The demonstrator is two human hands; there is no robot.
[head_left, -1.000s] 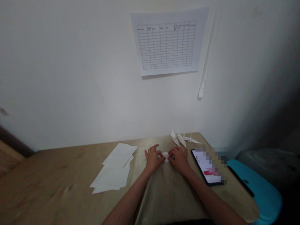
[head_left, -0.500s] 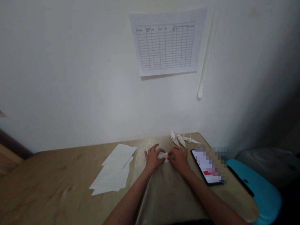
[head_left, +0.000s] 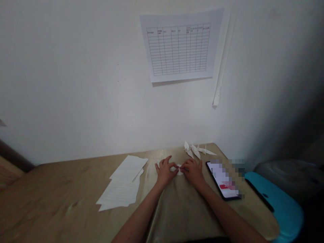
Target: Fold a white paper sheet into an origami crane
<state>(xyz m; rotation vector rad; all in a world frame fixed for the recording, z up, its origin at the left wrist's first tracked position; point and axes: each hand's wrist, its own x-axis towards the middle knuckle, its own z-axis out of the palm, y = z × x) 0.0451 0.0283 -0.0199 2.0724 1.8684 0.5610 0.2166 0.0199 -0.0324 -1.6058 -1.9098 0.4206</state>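
Note:
A small folded piece of white paper [head_left: 179, 169] lies on the tan table [head_left: 63, 189] between my two hands. My left hand [head_left: 165, 172] pinches its left end with thumb and forefinger, the other fingers raised. My right hand [head_left: 193, 171] pinches the right end, fingers curled. Most of the paper is hidden by my fingertips.
Several folded white paper cranes [head_left: 196, 150] sit near the wall behind my right hand. A stack of lined white sheets [head_left: 123, 186] lies to the left. A phone [head_left: 222, 179] with a lit screen lies to the right. A blue stool [head_left: 275, 202] stands beside the table's right edge. A printed grid sheet [head_left: 179, 47] hangs on the wall.
My fingers have shifted slightly on the small paper, pinching it closer together. The hands and everything else stay in the same place.

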